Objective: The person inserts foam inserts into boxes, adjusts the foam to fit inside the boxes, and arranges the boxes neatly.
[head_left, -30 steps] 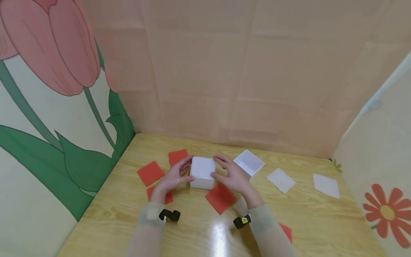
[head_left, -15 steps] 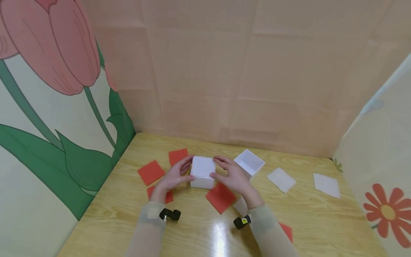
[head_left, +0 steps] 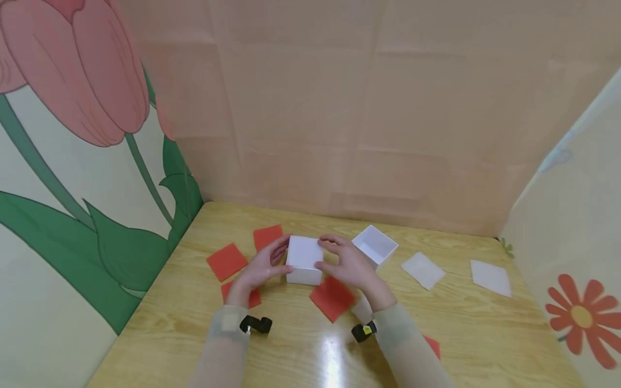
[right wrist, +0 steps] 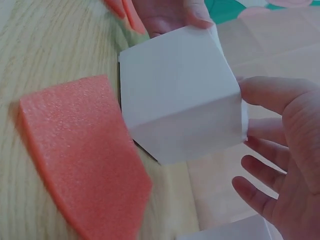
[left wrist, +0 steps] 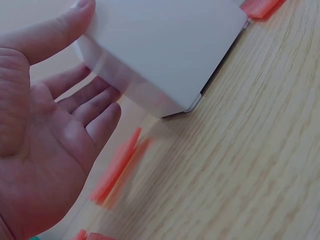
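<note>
A white square box (head_left: 304, 262), smooth top up, sits on the table between the two hands. At its left side the left hand (head_left: 262, 268) holds it, thumb by the near corner and fingers toward the far corner. Matching this on the right side, the right hand (head_left: 350, 265) has its thumb and forefinger at the box's edges. In the right wrist view its other fingers hang slightly curled off the box (right wrist: 180, 95). A thin edge shows along the box's base in the left wrist view. Its inside is hidden. Right in front lies a red foam square (head_left: 332, 299).
An open white box (head_left: 375, 245) stands tilted-looking behind the right hand. Red foam squares (head_left: 227, 262) lie around the left hand, another (head_left: 432, 346) by the right forearm. White squares (head_left: 423, 270) lie to the right. A cloth wall (head_left: 310, 134) borders the wooden table (head_left: 160, 345).
The right hand's fingers have shifted very slightly at the box's far right corner. The box and the left hand stay in place; the view moves a little.
</note>
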Tool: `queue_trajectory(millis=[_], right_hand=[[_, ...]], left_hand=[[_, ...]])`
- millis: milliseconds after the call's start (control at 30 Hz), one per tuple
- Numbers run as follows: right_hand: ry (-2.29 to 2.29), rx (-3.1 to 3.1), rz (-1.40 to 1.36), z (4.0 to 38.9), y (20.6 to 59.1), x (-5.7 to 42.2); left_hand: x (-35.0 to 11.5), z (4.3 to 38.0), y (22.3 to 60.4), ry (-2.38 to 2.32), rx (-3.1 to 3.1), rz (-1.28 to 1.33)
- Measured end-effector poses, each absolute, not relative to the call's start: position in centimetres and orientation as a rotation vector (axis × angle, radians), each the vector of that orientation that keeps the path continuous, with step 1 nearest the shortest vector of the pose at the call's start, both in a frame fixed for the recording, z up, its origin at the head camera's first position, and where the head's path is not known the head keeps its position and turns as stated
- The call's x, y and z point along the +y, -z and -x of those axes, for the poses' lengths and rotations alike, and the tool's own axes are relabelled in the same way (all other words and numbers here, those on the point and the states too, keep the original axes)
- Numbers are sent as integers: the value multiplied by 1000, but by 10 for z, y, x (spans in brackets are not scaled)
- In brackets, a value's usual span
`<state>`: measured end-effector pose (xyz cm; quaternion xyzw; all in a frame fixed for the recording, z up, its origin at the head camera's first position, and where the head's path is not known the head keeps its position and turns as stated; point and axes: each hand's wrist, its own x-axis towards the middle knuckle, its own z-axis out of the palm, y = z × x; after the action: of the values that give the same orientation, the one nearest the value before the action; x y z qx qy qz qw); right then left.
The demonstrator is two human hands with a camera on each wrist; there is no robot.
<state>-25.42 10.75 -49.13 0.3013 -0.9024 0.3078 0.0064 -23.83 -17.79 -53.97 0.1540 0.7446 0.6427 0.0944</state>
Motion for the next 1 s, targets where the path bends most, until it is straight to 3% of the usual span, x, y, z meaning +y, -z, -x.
queue_trajectory(millis=[700, 1000], right_hand=[[-819, -2812, -991, 259, 498, 105], [-822, -2852, -972, 266, 477, 84]], left_hand=[[-179, 235, 545, -1900, 2207, -455], [-180, 240, 542, -1898, 2205, -464]])
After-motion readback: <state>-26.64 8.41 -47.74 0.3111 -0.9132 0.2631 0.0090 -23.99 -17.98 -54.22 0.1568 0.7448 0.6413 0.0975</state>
